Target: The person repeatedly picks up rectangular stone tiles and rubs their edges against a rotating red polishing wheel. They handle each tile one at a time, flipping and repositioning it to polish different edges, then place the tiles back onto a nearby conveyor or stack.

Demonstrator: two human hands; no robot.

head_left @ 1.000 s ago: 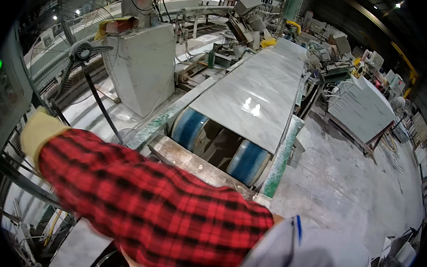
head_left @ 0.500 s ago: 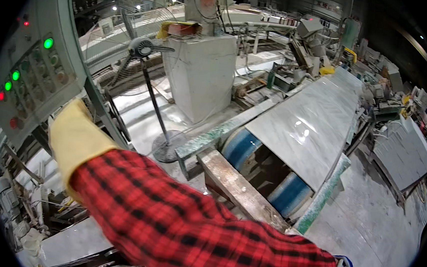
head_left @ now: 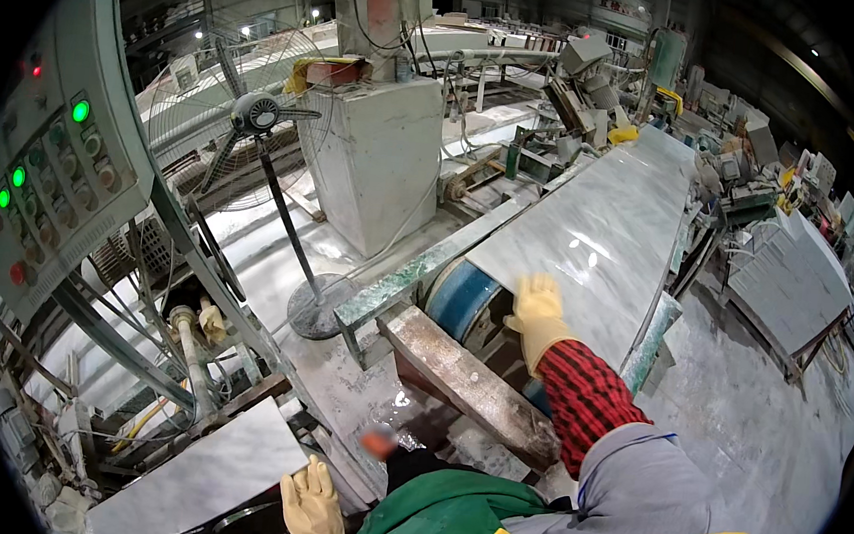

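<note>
My right hand [head_left: 536, 311], in a yellow glove with a red plaid sleeve, lies flat on the near end of a long grey-white marble slab [head_left: 606, 221] on the conveyor, just above a blue roller [head_left: 459, 300]. Its fingers are spread and hold nothing. My left hand [head_left: 313, 504], also in a yellow glove, is at the lower edge of the view. Its fingers are apart and its fingertips touch the corner of a smaller marble slab [head_left: 195, 475] at the lower left.
A grey control panel [head_left: 54, 157] with green and red lights stands at the left. A fan on a stand [head_left: 258, 113] and a white machine block [head_left: 380, 163] are behind it. A rusty beam [head_left: 468, 386] crosses below the roller. Stacked slabs [head_left: 792, 286] lean at the right.
The plaid-sleeved arm that reached left toward the control panel has drawn back. My right hand now rests on the conveyor slab's end, and my left hand has appeared at the small slab.
</note>
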